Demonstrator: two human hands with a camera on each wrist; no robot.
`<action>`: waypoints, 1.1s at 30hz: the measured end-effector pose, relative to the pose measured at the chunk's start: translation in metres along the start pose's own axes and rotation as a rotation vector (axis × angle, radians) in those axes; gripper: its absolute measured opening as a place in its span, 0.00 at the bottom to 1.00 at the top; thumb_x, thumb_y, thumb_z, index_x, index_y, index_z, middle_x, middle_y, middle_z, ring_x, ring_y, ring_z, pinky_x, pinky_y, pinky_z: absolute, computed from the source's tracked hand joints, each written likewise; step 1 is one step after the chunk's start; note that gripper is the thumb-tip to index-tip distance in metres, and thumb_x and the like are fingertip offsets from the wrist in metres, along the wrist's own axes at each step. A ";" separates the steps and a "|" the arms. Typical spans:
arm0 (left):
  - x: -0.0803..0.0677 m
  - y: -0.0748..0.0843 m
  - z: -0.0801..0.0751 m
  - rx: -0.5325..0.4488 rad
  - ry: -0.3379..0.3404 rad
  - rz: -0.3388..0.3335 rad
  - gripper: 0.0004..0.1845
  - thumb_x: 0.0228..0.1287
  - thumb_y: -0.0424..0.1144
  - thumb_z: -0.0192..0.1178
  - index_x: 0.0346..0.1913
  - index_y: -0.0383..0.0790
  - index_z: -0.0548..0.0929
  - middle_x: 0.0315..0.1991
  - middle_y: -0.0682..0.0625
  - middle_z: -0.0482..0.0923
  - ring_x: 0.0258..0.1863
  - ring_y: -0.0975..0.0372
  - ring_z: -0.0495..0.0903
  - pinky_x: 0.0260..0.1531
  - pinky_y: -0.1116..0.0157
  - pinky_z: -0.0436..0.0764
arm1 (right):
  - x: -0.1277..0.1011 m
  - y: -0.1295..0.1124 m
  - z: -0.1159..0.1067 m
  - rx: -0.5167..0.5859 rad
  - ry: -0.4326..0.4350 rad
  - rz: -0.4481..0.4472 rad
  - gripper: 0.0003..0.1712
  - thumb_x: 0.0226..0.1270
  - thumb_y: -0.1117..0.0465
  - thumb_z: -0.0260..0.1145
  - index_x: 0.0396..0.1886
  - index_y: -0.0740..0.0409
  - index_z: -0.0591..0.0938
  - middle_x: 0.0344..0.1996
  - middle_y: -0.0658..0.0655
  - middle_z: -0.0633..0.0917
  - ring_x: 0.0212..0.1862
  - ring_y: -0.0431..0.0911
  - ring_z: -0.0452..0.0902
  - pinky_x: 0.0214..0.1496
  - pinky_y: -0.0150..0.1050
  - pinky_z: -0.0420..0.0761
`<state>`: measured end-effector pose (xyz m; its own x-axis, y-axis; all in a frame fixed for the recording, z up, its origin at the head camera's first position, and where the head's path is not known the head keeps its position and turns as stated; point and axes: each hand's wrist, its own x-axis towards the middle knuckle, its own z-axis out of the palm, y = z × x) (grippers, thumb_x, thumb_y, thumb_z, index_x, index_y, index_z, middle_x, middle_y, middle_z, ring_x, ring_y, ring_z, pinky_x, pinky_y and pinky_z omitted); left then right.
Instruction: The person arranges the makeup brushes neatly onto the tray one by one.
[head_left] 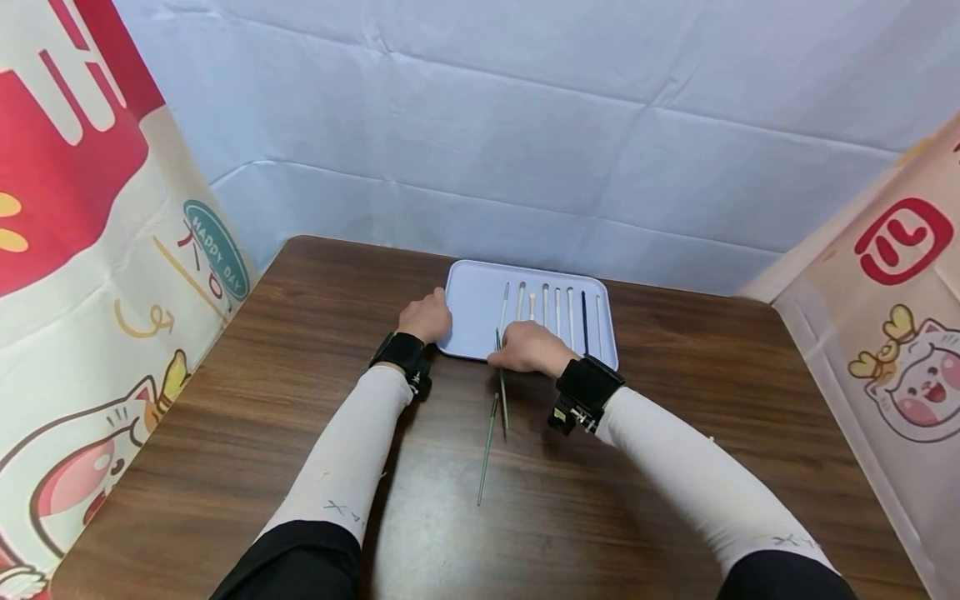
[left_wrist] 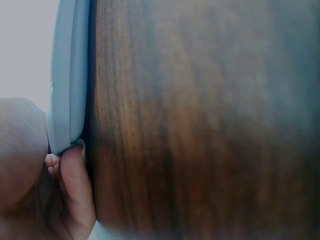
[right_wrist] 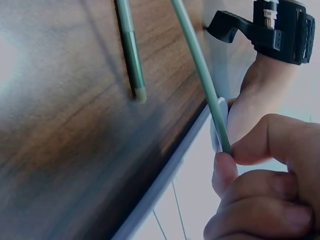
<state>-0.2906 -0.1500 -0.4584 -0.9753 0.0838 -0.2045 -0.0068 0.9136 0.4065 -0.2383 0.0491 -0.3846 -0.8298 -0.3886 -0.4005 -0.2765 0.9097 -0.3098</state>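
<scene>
My right hand point(head_left: 532, 346) pinches a slim green brush point(right_wrist: 200, 70) between thumb and index finger, over the near edge of a pale tray point(head_left: 471, 308). The other fingers curl into the palm, and the brush slants out toward the near side of the table. A second green brush point(head_left: 488, 450) lies on the wood just below, its blunt olive tip visible in the right wrist view. At the tray's left side, my left hand point(head_left: 426, 318) grips the rim, with a fingertip point(left_wrist: 75, 165) against the tray's corner in the left wrist view.
Inside the tray several thin brushes lie side by side, mostly pale, with one dark brush point(head_left: 585, 321) toward the right. The brown wooden table point(head_left: 637, 500) spreads around it. A white cloth point(head_left: 525, 167) hangs behind, and printed cloths flank both sides.
</scene>
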 end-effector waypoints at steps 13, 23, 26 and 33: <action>0.001 0.001 0.001 0.011 -0.003 -0.014 0.17 0.81 0.39 0.36 0.62 0.34 0.67 0.42 0.41 0.76 0.35 0.47 0.77 0.36 0.54 0.75 | 0.022 -0.001 -0.014 0.045 -0.045 0.057 0.29 0.70 0.50 0.61 0.08 0.47 0.63 0.10 0.46 0.60 0.15 0.41 0.54 0.25 0.38 0.61; 0.000 0.003 0.001 0.017 0.003 -0.026 0.18 0.81 0.39 0.36 0.63 0.34 0.67 0.45 0.41 0.76 0.37 0.47 0.77 0.38 0.54 0.76 | 0.038 0.003 -0.021 0.072 -0.030 0.078 0.27 0.70 0.50 0.60 0.10 0.48 0.68 0.10 0.46 0.64 0.16 0.42 0.63 0.24 0.38 0.66; -0.002 0.003 0.000 0.010 0.005 -0.023 0.18 0.81 0.39 0.36 0.64 0.34 0.67 0.47 0.40 0.76 0.38 0.47 0.78 0.40 0.52 0.77 | 0.043 0.004 -0.022 0.062 -0.027 0.084 0.26 0.70 0.49 0.60 0.11 0.48 0.70 0.11 0.46 0.65 0.17 0.42 0.65 0.25 0.38 0.68; 0.000 0.001 0.000 0.016 0.013 -0.016 0.17 0.81 0.39 0.37 0.62 0.34 0.67 0.46 0.41 0.76 0.38 0.47 0.78 0.40 0.53 0.77 | 0.052 0.005 -0.027 0.053 -0.016 0.099 0.22 0.71 0.48 0.60 0.22 0.58 0.81 0.13 0.47 0.68 0.18 0.43 0.66 0.26 0.38 0.69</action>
<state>-0.2904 -0.1489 -0.4584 -0.9779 0.0635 -0.1991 -0.0194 0.9210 0.3890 -0.2961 0.0378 -0.3837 -0.8438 -0.3002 -0.4449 -0.1675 0.9348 -0.3132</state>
